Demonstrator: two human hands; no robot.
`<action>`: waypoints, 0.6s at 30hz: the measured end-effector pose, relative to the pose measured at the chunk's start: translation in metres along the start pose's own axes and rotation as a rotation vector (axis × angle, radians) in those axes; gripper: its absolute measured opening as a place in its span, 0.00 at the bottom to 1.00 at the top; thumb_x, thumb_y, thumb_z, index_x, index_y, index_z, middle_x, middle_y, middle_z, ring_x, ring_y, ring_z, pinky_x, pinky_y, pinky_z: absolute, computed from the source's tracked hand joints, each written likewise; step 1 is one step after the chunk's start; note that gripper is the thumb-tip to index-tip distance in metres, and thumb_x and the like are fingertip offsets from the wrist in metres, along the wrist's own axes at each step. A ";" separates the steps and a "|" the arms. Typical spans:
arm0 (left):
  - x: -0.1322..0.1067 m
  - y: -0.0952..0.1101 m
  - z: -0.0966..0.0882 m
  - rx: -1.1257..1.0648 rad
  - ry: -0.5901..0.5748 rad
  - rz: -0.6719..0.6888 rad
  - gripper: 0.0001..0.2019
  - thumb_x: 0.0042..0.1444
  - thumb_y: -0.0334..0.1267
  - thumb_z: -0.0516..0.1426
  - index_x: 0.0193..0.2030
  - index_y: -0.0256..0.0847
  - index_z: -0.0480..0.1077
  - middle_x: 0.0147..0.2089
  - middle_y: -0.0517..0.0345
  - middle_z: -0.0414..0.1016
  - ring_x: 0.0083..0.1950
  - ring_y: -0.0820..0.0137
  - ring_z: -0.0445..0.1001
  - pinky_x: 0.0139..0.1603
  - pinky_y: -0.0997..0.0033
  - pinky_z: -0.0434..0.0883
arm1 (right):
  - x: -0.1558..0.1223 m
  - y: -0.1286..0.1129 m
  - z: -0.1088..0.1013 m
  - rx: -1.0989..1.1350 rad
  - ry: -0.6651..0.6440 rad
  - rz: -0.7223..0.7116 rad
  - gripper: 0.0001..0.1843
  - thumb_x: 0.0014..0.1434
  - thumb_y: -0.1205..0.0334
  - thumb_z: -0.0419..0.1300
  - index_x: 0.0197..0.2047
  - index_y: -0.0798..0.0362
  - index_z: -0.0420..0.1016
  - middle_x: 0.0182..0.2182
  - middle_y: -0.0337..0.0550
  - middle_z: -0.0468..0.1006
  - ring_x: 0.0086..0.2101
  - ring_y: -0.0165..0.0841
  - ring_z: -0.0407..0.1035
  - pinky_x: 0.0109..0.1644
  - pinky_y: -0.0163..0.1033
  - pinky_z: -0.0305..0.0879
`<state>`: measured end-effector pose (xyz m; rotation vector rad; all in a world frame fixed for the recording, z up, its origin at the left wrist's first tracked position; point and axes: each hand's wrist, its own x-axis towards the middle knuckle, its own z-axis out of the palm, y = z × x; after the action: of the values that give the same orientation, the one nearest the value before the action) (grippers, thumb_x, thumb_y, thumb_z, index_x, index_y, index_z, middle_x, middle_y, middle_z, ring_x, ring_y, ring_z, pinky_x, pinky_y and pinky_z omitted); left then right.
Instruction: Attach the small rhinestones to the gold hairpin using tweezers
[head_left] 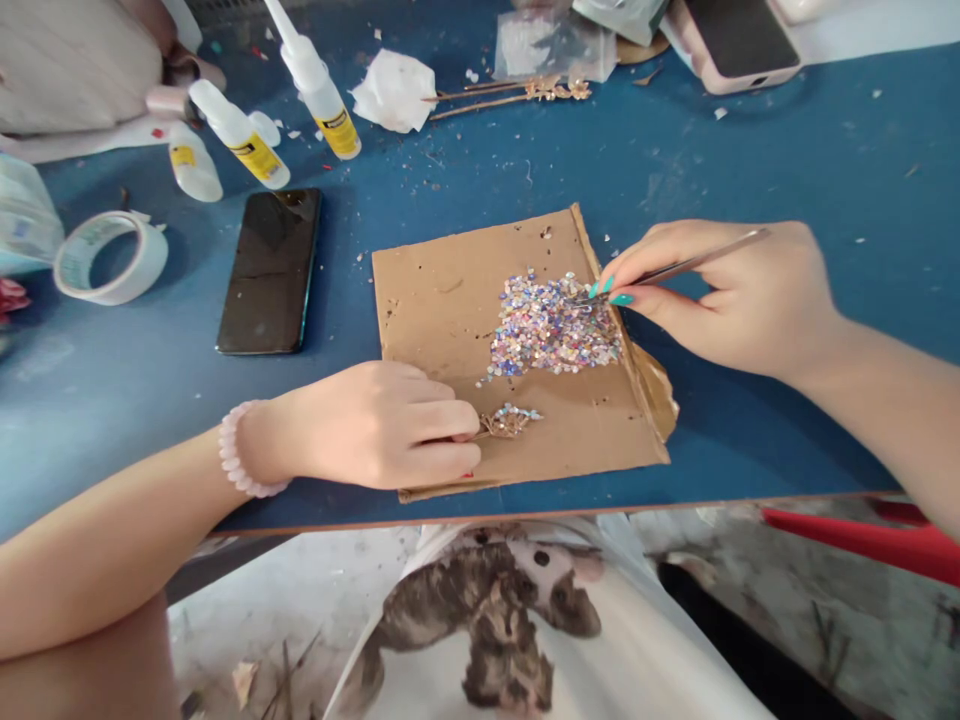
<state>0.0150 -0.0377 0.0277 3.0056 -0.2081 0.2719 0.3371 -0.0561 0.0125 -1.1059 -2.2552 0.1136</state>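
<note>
A brown cardboard sheet (435,300) lies on the blue table near its front edge. A heap of small iridescent sequins (551,325) covers its right part. My right hand (720,295) pinches thin metal tweezers (686,264), their tips reaching into the heap's upper right edge. My left hand (375,425) rests on the cardboard's lower left, fingers closed on a small gold ornament (510,420) with a few sequins stuck on it.
A black phone (271,270) lies left of the cardboard. Three glue bottles (247,140) and a tape roll (109,258) sit at the back left. Crumpled tissue (394,90), gold hair sticks (517,95), plastic bags (551,45) and another phone (739,40) line the back.
</note>
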 end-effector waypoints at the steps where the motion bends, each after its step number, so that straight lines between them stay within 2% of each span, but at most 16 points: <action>1: 0.000 0.000 0.000 -0.003 -0.001 -0.001 0.14 0.71 0.28 0.50 0.35 0.40 0.72 0.33 0.57 0.75 0.27 0.69 0.67 0.29 0.66 0.66 | 0.000 0.000 0.000 0.003 0.003 -0.002 0.04 0.66 0.67 0.62 0.39 0.50 0.76 0.36 0.39 0.86 0.36 0.33 0.82 0.34 0.38 0.70; 10: 0.001 -0.001 0.000 -0.001 -0.002 -0.003 0.15 0.71 0.28 0.49 0.35 0.41 0.72 0.33 0.57 0.75 0.27 0.70 0.67 0.28 0.66 0.66 | 0.000 0.002 0.002 0.002 0.017 -0.003 0.03 0.66 0.66 0.62 0.39 0.49 0.76 0.36 0.37 0.86 0.35 0.32 0.82 0.35 0.38 0.70; 18: 0.001 0.000 0.000 -0.004 -0.004 0.000 0.14 0.71 0.28 0.50 0.35 0.40 0.71 0.33 0.57 0.75 0.27 0.69 0.67 0.28 0.66 0.65 | -0.001 0.001 0.000 0.015 0.009 0.004 0.03 0.66 0.67 0.62 0.39 0.51 0.77 0.37 0.40 0.86 0.36 0.34 0.82 0.36 0.39 0.70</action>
<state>0.0154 -0.0377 0.0280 3.0020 -0.2087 0.2657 0.3384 -0.0564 0.0116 -1.1016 -2.2407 0.1269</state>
